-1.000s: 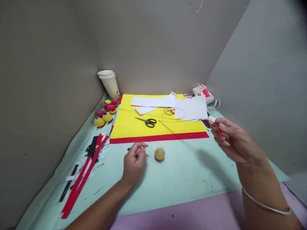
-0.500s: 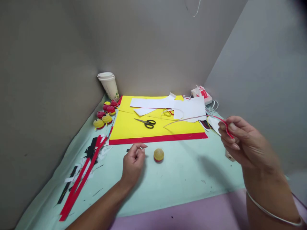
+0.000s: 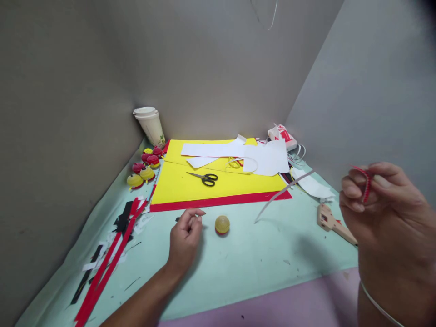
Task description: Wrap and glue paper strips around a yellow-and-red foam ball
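My right hand (image 3: 384, 204) is raised at the right, thumb and fingers pinching a narrow red ridged strip (image 3: 367, 185), which looks like corrugated paper. Its long pale tail (image 3: 281, 194) hangs down leftward, blurred close to the hand. My left hand (image 3: 185, 236) rests on the table with its fingers loosely curled in, and nothing shows in them. Just right of it sits a small round piece (image 3: 222, 225), ridged gold on top and red below.
Black-handled scissors (image 3: 204, 178) lie on a yellow sheet (image 3: 177, 190), near white paper pieces (image 3: 265, 159). A beige glue gun (image 3: 329, 220) is beneath my right hand. Red strips (image 3: 105, 272), several red and yellow round pieces (image 3: 146, 174) and a lidded cup (image 3: 150, 125) line the left.
My right hand has moved right and closer with the strip, whose tail now droops lower. The glue gun has come into fuller view. My left hand stays beside the round piece.
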Demonstrator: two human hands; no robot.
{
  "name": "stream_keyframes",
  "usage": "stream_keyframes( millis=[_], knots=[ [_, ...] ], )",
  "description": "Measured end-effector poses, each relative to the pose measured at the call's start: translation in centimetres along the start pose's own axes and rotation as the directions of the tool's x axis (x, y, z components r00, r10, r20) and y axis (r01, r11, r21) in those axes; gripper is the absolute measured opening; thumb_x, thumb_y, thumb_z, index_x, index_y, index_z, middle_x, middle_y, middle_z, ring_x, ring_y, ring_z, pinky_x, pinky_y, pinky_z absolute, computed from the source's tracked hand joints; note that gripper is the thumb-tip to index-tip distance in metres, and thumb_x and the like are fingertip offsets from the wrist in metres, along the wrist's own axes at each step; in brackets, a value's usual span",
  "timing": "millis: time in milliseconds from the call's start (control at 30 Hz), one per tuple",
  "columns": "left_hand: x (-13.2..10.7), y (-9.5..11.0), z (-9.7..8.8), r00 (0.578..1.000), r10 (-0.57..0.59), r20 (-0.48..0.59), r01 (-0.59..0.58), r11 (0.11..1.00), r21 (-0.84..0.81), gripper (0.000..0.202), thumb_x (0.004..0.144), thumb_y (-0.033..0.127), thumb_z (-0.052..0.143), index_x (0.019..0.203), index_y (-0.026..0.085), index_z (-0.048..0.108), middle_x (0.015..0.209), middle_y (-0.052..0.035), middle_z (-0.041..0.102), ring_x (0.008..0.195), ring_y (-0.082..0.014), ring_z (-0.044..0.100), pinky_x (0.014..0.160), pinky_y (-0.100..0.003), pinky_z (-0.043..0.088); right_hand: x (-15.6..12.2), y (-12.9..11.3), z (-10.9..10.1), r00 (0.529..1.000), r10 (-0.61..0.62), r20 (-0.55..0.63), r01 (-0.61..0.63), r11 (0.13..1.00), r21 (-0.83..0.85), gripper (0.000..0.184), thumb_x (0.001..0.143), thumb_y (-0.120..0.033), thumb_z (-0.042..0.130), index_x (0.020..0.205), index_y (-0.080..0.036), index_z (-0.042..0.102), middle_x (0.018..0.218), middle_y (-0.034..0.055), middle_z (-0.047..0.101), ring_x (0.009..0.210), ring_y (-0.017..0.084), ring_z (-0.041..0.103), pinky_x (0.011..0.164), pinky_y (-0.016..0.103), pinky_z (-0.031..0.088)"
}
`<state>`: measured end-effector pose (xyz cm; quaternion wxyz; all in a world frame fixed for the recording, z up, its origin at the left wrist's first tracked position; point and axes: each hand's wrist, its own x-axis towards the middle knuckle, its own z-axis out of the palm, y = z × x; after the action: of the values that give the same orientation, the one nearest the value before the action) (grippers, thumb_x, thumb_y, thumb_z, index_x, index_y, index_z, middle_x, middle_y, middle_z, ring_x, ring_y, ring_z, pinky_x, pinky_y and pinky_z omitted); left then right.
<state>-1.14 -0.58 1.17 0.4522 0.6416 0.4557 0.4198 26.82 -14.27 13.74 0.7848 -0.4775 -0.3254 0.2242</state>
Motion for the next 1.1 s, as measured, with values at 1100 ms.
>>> stream_keyframes(
  millis=[1100],
  knots=[
    [0.0,0.0,-0.1,1.000,0.013,0.006,-0.013,1.000,0.001,0.020,0.089,0.036,0.049,0.092,0.019,0.059,0.055,0.0094,0.026,0.050,-0.0109,0.027,0.050,-0.022,0.026,2.9,2.6,2.7,0.997,-0.042,-0.068,0.043,0.999,0.019,0.017,0.065,-0.006,0.069,0.075,-0.019,0.071,0.067,0.0012,0.059,0.060,0.011,0.059,0.038,0.014,0.038]
  ],
)
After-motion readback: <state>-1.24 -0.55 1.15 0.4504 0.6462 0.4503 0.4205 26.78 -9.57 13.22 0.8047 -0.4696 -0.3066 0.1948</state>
